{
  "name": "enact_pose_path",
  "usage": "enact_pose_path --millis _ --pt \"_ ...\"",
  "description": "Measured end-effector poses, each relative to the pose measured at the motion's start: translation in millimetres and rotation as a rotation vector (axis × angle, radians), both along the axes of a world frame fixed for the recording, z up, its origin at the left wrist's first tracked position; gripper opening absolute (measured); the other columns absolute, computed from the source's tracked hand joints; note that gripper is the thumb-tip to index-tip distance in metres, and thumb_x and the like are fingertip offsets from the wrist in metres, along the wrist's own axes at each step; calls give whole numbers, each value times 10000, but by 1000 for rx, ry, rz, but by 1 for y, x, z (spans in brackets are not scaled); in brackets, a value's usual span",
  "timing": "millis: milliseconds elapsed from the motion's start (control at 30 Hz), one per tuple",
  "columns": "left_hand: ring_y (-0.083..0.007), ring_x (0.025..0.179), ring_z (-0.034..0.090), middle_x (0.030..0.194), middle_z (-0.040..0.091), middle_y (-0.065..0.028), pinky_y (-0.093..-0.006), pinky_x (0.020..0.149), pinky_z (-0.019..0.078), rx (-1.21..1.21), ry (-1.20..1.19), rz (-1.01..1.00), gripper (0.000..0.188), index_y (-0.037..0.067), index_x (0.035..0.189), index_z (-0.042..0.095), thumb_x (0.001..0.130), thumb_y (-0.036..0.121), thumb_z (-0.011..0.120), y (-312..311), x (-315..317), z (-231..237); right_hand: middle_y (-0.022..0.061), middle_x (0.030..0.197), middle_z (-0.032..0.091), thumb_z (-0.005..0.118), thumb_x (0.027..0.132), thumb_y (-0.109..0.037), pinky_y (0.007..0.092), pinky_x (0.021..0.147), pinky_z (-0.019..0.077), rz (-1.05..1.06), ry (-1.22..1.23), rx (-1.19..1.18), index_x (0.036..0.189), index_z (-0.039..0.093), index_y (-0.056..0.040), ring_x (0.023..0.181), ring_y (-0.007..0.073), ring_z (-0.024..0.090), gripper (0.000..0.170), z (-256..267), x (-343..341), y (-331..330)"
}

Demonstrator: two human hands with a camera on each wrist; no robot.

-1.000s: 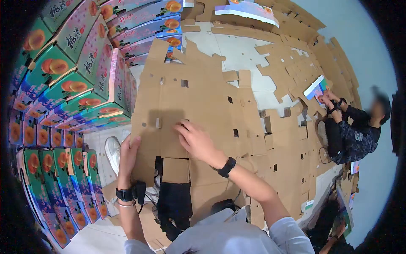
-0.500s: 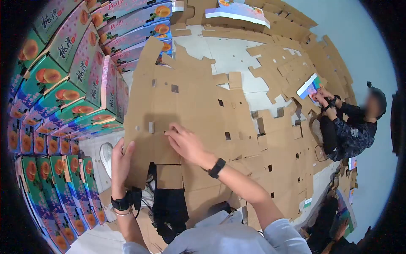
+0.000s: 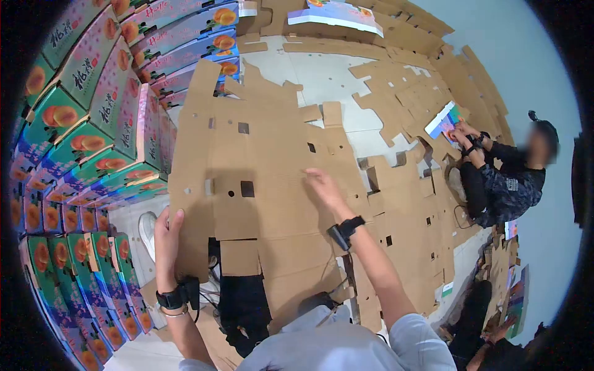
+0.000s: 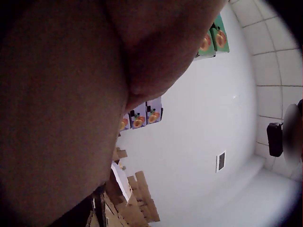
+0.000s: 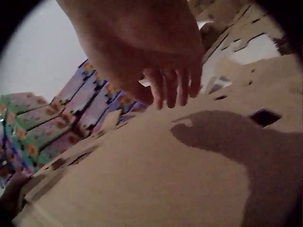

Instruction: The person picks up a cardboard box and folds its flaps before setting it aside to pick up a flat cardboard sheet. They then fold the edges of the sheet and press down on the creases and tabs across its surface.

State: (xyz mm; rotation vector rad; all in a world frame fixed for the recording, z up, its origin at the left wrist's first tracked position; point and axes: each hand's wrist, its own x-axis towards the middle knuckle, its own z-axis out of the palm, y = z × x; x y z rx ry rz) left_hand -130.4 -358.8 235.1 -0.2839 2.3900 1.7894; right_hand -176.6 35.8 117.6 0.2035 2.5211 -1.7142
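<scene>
A large brown cardboard sheet (image 3: 278, 210) with punched holes lies before the person in the head view. At its left edge is the left hand (image 3: 166, 241), thumb over the edge, fingers extended beside it; the left wrist view shows no fingertips. Above the sheet's middle, the right hand (image 3: 325, 188) has loosely bent fingers and nothing in them. In the right wrist view those relaxed fingers (image 5: 170, 90) hang over the cardboard (image 5: 142, 165), their shadow falling on it. A square hole and a small round one lie between the two hands.
Printed peach boxes (image 3: 93, 123) are stacked high on the left, with more boxes (image 3: 86, 266) below. Another person (image 3: 507, 179) sits at the right, handling a printed piece (image 3: 442, 123). Further cardboard (image 3: 402, 93) covers the floor behind, and a white shoe (image 3: 146, 234) is at left.
The right hand has moved right, away from the holes, uncovering the square one. The left hand stays at the sheet's left edge. The whole head view has shifted slightly.
</scene>
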Motion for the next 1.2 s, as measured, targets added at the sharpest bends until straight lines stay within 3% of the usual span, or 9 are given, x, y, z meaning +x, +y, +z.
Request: enact_pose_path --millis 33,100,433,500,733,933,1000,1100,1200 --pt "-92 882 574 1002 650 -45 -244 801 452 3 13 -8 277 -20 1138 579 965 189 528 0 0 -1 165 990 664 536 892 -151 326 818 477 -71 -170 -7 1176 604 -56 938 244 629 307 -10 4 26" --pt "-86 881 570 994 647 -36 -240 796 451 58 26 -3 274 -19 1135 580 967 191 525 5 1 2 143 922 666 527 881 -115 325 778 480 34 -24 409 1177 615 -56 872 230 625 315 -103 16 98" --pt "-66 891 557 1000 634 -16 -223 788 443 132 16 70 285 -13 1143 578 963 203 538 1 3 -10 114 941 656 553 827 -31 275 758 466 110 -30 454 1017 696 -72 848 179 598 241 -43 40 118" --pt "-70 901 559 1018 636 -25 -223 795 443 126 5 88 295 -15 1153 574 961 206 540 2 2 -11 141 977 678 547 804 -7 350 816 493 145 -151 449 944 695 -45 920 305 644 207 -36 46 110" --pt "-83 907 574 1043 643 -48 -226 792 454 58 -38 136 327 -21 1179 560 959 219 542 7 1 -2 146 1091 632 529 797 31 368 883 478 129 46 377 992 688 -64 1063 319 584 269 -39 67 94" --pt "-85 888 577 1017 642 -47 -223 777 458 133 -10 127 335 -20 1191 551 960 223 542 9 1 -1 151 1064 636 552 822 -54 378 857 484 209 74 750 1003 676 -53 997 333 596 220 -50 59 89" --pt "-85 886 577 1018 642 -48 -225 774 460 125 -22 127 337 -20 1192 551 960 223 543 4 2 -6 171 944 658 553 854 -114 406 825 490 130 -172 625 1016 672 -66 895 355 620 207 -68 39 100" --pt "-84 877 575 1010 642 -49 -229 763 461 138 -36 162 340 -20 1194 551 958 224 546 7 6 -8 185 879 672 524 884 -142 428 796 490 -167 -95 363 1033 655 -45 866 364 642 220 -50 5 91" --pt "-82 868 570 1007 640 -50 -230 755 460 145 -28 181 341 -20 1192 552 955 225 552 7 6 -7 202 1057 657 496 893 -160 420 877 473 -126 -11 422 1157 590 -13 1016 348 621 316 -67 -39 94"
